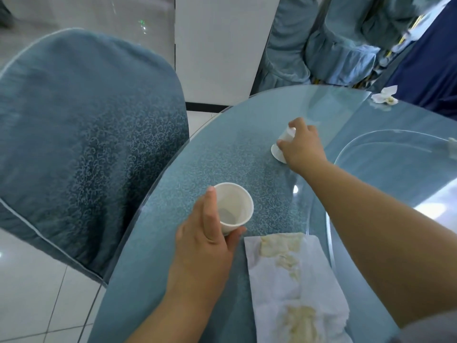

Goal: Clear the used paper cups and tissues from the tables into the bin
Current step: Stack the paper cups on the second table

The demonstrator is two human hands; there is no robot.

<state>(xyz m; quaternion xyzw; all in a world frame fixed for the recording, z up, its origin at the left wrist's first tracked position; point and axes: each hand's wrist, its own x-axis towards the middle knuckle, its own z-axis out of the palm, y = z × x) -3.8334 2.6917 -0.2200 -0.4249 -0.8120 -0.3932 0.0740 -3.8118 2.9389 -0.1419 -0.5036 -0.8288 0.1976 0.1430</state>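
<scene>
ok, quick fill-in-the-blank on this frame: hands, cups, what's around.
1. The left hand holds a paper cup with its opening facing ____.
2. The right hand grips the second cup, which is ____ from the person than the first.
3. Left of the glass table stands a fabric-covered ____.
4. The crumpled tissue sits at the table's ____ edge.
Missing words: up; farther; chair; far.
</scene>
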